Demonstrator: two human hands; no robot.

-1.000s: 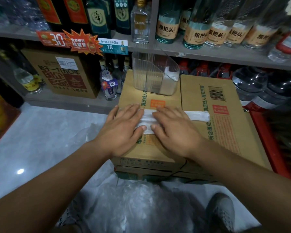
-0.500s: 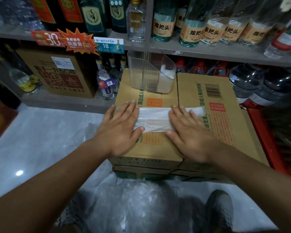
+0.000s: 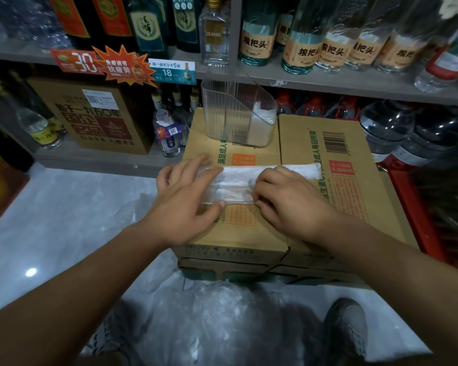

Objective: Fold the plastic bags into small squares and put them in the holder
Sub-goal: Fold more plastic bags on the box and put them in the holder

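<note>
Plastic bag [image 3: 236, 184]: long flattened white strip

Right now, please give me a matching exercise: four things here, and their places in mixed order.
1 clear ribbed plastic holder
2 long white folded plastic bag
3 crumpled pile of clear plastic bags
4 left hand

A on the floor
B flat on the bag's left end
C at the brown cardboard box's far edge
D across the box top

Pairs: 1-C, 2-D, 3-A, 4-B.
</note>
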